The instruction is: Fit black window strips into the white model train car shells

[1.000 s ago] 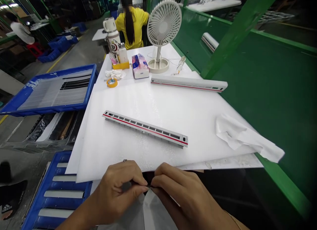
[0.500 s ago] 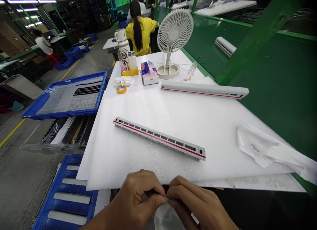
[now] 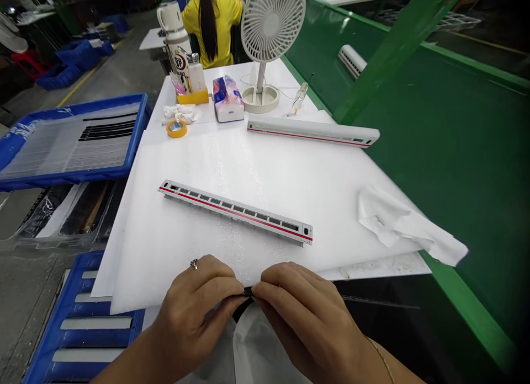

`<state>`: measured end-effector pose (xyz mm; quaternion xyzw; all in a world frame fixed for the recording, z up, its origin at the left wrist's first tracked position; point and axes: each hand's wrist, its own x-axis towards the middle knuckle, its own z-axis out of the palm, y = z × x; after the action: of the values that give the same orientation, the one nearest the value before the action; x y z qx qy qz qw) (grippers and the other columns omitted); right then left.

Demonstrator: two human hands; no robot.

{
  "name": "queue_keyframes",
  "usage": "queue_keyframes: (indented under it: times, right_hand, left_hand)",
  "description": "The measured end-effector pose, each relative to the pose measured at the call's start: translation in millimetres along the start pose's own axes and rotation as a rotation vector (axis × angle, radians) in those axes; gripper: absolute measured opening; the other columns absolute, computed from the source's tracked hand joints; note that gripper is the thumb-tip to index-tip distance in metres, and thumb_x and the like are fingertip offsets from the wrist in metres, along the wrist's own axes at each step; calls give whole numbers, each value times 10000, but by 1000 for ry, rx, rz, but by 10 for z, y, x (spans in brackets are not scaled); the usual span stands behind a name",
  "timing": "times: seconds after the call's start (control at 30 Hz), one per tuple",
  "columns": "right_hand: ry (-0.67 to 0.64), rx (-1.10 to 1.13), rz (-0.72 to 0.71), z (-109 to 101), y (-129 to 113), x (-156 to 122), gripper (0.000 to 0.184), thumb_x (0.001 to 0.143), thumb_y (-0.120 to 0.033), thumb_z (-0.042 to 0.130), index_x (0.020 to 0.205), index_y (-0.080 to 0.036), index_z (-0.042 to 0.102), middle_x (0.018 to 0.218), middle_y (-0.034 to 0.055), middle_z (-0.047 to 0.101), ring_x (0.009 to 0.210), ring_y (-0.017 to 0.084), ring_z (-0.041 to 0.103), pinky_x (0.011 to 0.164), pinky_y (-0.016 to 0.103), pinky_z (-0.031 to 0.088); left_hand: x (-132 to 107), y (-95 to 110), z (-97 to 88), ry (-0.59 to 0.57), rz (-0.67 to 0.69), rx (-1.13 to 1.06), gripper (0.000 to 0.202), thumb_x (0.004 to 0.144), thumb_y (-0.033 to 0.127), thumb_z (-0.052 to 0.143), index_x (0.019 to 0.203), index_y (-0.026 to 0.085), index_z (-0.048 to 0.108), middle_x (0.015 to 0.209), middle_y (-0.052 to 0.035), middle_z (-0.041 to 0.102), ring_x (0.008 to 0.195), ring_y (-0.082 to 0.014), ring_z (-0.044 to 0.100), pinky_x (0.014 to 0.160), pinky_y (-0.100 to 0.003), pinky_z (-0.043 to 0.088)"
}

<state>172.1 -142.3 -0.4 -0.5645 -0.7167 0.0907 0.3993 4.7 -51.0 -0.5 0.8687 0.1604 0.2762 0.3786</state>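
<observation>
Fingertips of my left hand (image 3: 202, 304) and my right hand (image 3: 300, 312) meet at the near edge of the table, pinched on a small black piece (image 3: 248, 291). Most of that piece is hidden by the fingers, so its kind is unclear. Beyond my hands, a model train car body (image 3: 236, 210), grey-white with a red stripe and dark windows, lies slantwise on the white foam sheet (image 3: 136, 251). Farther back rests a second white model train car body (image 3: 310, 133) with a red stripe. Something translucent and rounded (image 3: 260, 345) shows below my hands.
A fan (image 3: 271, 25), tissue pack (image 3: 228, 100), thermos (image 3: 176, 39) and yellow tape roll (image 3: 176, 129) stand at the back. Blue trays (image 3: 138, 130) are on the left, a crumpled white cloth (image 3: 385, 216) on the right. A person in yellow (image 3: 226, 20) sits beyond.
The view has tilted down and turned right, so the table things appear shifted left and up. My hands have risen in view, and the black piece now shows between the fingertips.
</observation>
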Motion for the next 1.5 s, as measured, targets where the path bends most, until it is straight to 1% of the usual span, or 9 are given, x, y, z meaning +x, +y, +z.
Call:
queue_keyframes:
  times: [0.23,0.37,0.53,0.7,0.9,1.03,1.17,1.3,1.5]
  right_hand:
    - [-74,-60,-58,160,186,3,160,842,-31,455,848,-106,596,742,64,567,663,151,485,589,285,394]
    - [-110,-68,-25,315,325,-8,164,841,-25,459,858,-96,605,762,76,569,693,162,467,608,309,380]
    - [-134,-54,-1,424,410,-11,180,848,-26,451,883,-87,616,781,85,590,750,184,473,630,333,374]
    - [-136,-69,-103,442,432,-11,226,851,3,398,894,-52,613,794,106,612,782,202,494,622,334,394]
    - [-118,-89,-194,488,468,-43,244,856,-1,374,911,-28,610,816,131,612,846,230,512,669,354,450]
    - [-91,-36,-116,477,467,-49,197,824,5,441,915,-25,613,814,133,602,815,223,498,671,371,438]
    - [-132,18,-11,421,452,-30,175,785,14,515,901,-61,623,795,107,580,756,193,465,667,381,412]
    - [-158,21,-33,413,441,-9,181,802,19,480,899,-33,623,781,123,574,773,207,466,663,380,414]
    - [-136,-7,-124,468,447,1,198,818,28,429,871,-3,618,783,152,599,798,228,489,665,382,433]
  left_hand:
    - [-13,-210,38,-81,-24,94,249,788,-27,511,949,160,548,828,-55,558,772,-158,496,682,-298,435]
    - [-3,-382,90,-160,-42,152,200,820,6,479,941,153,543,816,-53,554,768,-162,478,707,-310,424]
    - [4,-504,141,-197,-63,141,178,844,24,439,910,145,551,786,-51,540,751,-166,459,708,-318,411]
    - [22,-534,133,-255,-38,114,241,838,-24,384,917,119,560,786,-59,536,733,-164,441,703,-324,416]
    - [22,-552,133,-268,4,117,266,808,-70,393,937,95,557,810,-73,544,747,-167,447,684,-325,425]
    - [0,-547,153,-197,-26,102,241,814,-49,428,943,107,559,809,-65,553,754,-164,466,722,-341,433]
    - [-9,-539,164,-156,-31,83,214,822,-17,471,959,117,565,798,-52,554,742,-154,460,725,-338,430]
    - [7,-529,172,-163,-9,102,232,803,-58,435,890,108,573,784,-59,544,732,-157,447,691,-323,421]
    - [24,-541,171,-226,12,94,241,754,-93,410,764,113,535,736,-50,507,713,-157,416,656,-308,404]
